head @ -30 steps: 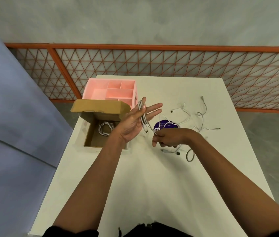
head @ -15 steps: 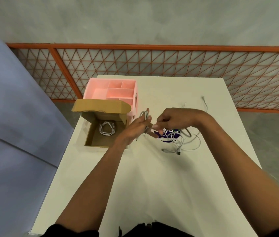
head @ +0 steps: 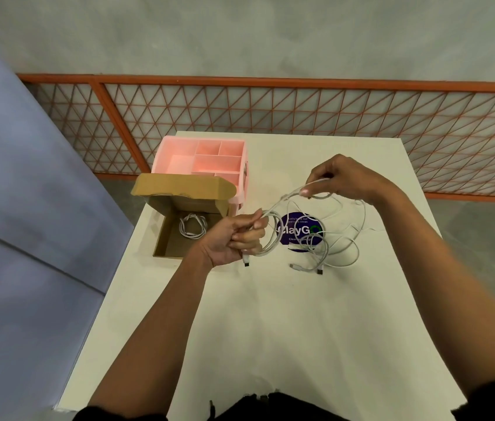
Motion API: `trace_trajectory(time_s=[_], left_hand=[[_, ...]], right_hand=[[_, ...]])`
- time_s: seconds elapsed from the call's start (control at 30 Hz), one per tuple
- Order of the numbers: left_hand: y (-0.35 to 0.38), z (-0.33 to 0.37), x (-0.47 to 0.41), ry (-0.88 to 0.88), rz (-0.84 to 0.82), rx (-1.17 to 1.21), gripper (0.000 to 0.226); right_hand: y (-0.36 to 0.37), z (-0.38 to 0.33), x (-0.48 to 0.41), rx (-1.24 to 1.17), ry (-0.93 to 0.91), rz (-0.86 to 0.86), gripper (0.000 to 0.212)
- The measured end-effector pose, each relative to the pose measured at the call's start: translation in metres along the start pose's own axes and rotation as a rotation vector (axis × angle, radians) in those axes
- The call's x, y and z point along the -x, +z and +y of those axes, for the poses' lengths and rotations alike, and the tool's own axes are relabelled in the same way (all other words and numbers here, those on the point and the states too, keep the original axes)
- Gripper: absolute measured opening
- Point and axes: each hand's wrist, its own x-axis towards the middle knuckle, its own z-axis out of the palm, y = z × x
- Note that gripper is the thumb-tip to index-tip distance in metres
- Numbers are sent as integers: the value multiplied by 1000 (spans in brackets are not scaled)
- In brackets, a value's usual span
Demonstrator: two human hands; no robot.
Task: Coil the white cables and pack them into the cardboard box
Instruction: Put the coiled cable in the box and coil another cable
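Matt brown cardboard box [head: 169, 243]; smooth pink plastic organiser [head: 202, 161]; white cables [head: 342, 238] with a slight plastic sheen; matt white surface [head: 285, 329].

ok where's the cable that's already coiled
Head view: the coiled cable lies in the open cardboard box at the left edge of the table, just left of the left hand.

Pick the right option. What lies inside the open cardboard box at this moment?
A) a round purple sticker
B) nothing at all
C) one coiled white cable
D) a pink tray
C: a single coiled white cable lies on the floor of the cardboard box, and nothing else shows inside it.
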Motion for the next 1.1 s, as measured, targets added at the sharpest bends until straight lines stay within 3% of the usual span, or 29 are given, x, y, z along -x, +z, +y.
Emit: trace_trajectory(time_s=[0.1, 0.33, 0.4, 0.6, 0.8, 0.97, 1.1], left_hand=[[-2, -1, 4, 42, -60, 89, 26], [-5, -1, 2, 60, -81, 196, 33], [-4, -2, 2, 62, -88, 209, 31], [3, -2, 0, 106, -172, 415, 32], [2, 3, -3, 191, -170, 495, 36], [-3, 1, -8, 158, -65, 266, 34], [-4, 3, -10, 155, 4, 243, 37]], right_hand=[[3, 12, 1, -104, 39, 89, 19], [27, 41, 0, -765, 88, -11, 15], [35, 44, -2, -854, 106, 18, 21], [58, 43, -3, -805, 96, 82, 28], [93, 40, 6, -669, 99, -39, 35], [102, 36, 8, -671, 113, -146, 20], [98, 23, 6, -572, 119, -125, 32]])
